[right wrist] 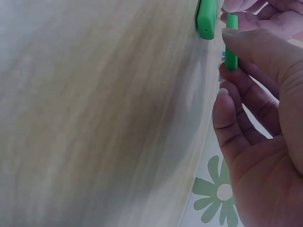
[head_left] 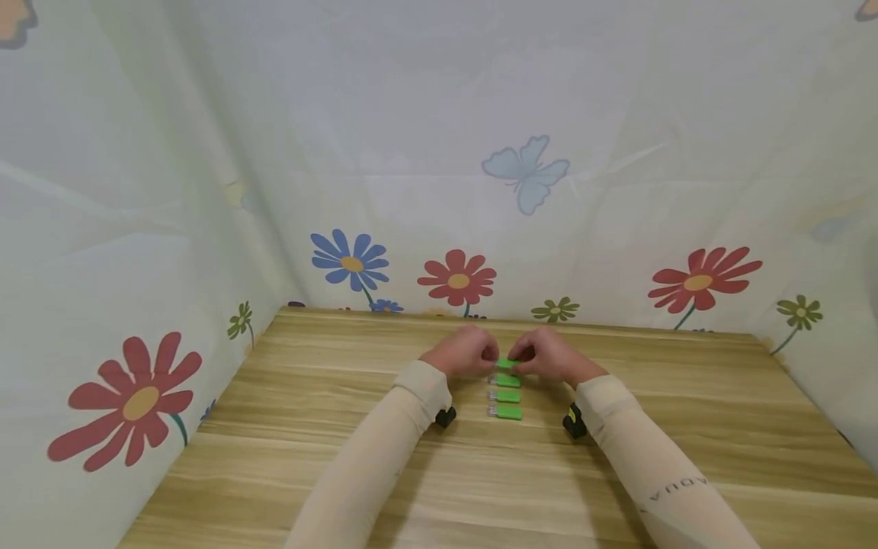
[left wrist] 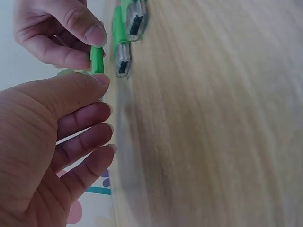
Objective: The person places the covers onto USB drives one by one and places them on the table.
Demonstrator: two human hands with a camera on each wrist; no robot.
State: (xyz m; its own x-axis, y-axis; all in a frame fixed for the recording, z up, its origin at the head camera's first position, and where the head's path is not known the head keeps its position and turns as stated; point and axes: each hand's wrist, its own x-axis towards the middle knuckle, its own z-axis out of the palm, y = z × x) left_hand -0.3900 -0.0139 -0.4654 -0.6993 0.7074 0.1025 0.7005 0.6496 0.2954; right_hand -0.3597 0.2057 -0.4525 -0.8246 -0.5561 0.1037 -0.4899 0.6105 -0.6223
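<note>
A green USB stick [head_left: 507,364] is held between both hands at the far end of a column of similar sticks. My right hand [head_left: 551,356] pinches its green body [right wrist: 231,42] between thumb and fingers. From the other side, my left hand [head_left: 465,352] pinches the opposite end with thumb and forefinger; its other fingers are loosely bent. That end is hidden behind the left fingertips in the left wrist view. Nearer to me lie three more green USB sticks [head_left: 508,396], side by side, with clear ends [left wrist: 122,66] pointing left.
The wooden table [head_left: 329,457] carries the sticks. Behind its back edge and along the left side hangs a pale cloth [head_left: 411,114] printed with flowers and a butterfly. Dark wrist devices [head_left: 575,421] sit beneath both cuffs.
</note>
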